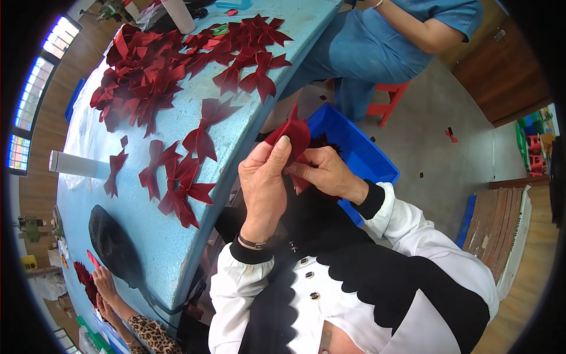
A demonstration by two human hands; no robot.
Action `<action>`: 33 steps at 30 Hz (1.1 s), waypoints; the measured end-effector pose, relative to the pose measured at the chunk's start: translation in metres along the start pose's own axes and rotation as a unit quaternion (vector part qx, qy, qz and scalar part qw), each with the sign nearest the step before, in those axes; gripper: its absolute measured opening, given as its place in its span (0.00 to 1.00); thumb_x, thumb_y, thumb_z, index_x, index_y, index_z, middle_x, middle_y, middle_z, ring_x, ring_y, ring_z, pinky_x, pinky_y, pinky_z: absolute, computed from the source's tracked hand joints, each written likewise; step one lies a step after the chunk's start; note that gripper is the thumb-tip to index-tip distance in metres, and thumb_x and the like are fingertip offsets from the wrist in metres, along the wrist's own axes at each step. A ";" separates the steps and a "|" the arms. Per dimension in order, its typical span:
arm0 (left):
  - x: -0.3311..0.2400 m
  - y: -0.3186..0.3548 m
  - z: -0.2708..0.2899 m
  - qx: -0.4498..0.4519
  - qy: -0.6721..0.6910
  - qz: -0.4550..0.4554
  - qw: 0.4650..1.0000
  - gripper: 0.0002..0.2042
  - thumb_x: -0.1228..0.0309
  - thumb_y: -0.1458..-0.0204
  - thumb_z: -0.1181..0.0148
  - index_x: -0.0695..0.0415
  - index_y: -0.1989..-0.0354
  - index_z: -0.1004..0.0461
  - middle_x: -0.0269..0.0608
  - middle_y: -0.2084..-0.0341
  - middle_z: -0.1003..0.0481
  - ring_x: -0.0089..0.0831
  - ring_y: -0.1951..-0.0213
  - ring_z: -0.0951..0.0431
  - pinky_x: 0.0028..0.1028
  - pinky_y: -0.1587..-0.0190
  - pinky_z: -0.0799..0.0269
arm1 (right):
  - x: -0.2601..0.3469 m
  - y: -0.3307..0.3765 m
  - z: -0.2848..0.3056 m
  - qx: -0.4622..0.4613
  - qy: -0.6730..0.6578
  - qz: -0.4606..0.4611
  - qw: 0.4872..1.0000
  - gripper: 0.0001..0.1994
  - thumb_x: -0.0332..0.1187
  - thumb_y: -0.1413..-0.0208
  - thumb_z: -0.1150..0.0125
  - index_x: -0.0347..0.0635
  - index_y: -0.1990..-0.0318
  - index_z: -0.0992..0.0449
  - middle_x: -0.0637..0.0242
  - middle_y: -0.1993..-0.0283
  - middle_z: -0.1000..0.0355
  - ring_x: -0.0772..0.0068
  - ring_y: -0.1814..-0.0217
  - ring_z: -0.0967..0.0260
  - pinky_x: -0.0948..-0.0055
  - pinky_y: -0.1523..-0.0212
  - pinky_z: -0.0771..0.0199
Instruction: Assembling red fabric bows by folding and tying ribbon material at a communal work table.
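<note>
My left hand pinches a dark red ribbon bow between thumb and fingers, over my lap beside the table edge. The fingers of my right hand are closed on the lower part of the same bow. One pointed tail stands up above my left thumb; how the middle is folded is hidden behind my fingers. To the left, several finished-looking red bows lie loose on the light blue table. Farther back sits a large heap of such bows.
Just beyond my right hand stands a blue plastic bin with dark pieces inside. A white cylinder and a black mesh-like object are on the table. A person in blue sits across; another person's hands work at lower left.
</note>
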State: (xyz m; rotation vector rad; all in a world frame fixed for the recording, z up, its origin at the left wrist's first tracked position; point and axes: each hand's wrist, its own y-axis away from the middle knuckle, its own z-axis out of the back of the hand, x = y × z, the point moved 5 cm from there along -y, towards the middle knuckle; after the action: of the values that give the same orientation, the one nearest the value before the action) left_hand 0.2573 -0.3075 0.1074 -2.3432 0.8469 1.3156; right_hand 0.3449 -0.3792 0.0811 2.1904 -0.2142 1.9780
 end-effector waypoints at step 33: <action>0.007 0.008 0.006 0.032 0.024 0.020 0.999 0.12 0.70 0.47 0.41 0.63 0.56 0.25 0.38 0.66 0.23 0.20 0.64 0.26 0.20 0.57 0.33 | 0.007 0.013 0.008 0.004 0.075 0.032 0.997 0.07 0.29 0.46 0.43 0.36 0.64 0.24 0.66 0.75 0.27 0.77 0.77 0.29 0.81 0.76 0.31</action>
State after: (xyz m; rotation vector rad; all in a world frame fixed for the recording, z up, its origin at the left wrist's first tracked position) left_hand 0.2517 -0.3128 0.0986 -2.3286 0.9411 1.2348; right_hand 0.3507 -0.3941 0.0873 2.0509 -0.2583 2.1701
